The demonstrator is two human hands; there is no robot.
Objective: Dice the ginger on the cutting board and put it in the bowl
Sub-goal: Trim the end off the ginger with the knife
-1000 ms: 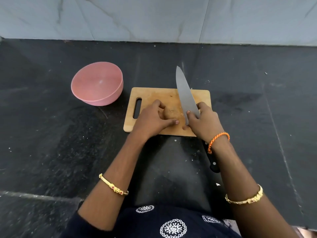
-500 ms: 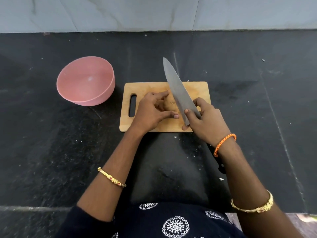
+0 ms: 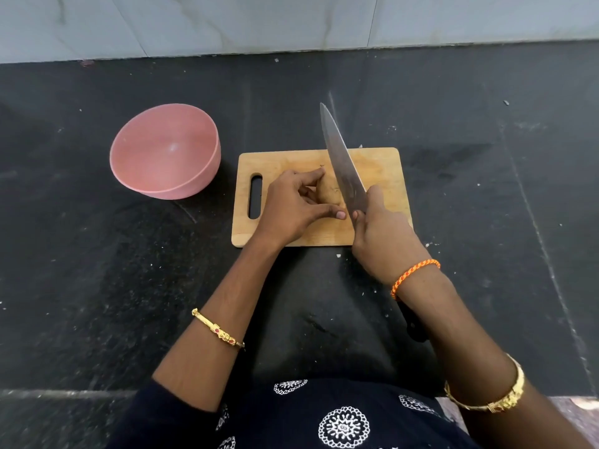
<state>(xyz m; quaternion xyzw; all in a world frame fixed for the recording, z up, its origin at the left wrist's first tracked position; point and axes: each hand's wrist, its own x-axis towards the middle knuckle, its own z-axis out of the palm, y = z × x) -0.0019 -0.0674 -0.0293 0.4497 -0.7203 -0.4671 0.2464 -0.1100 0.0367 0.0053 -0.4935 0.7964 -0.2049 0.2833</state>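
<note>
A brown piece of ginger [image 3: 328, 193] lies near the middle of the wooden cutting board [image 3: 382, 166]. My left hand [image 3: 293, 207] pinches it from the left, forefinger behind it and thumb in front. My right hand [image 3: 381, 234] grips a large chef's knife [image 3: 340, 160] close to the blade's heel. The blade is raised and tilted, its tip pointing away and left, its edge just right of the ginger. The black handle end shows below my right wrist. An empty pink bowl [image 3: 165, 150] stands left of the board.
Board and bowl rest on a dark stone counter [image 3: 486, 196] speckled with small pale crumbs. A pale tiled wall [image 3: 291, 24] runs along the back. The board's handle slot [image 3: 255, 196] is at its left end, towards the bowl.
The knife blade has swung more upright and closer over the ginger. My left hand has shifted slightly, leaving more of the ginger in sight. The camera view has moved a little.
</note>
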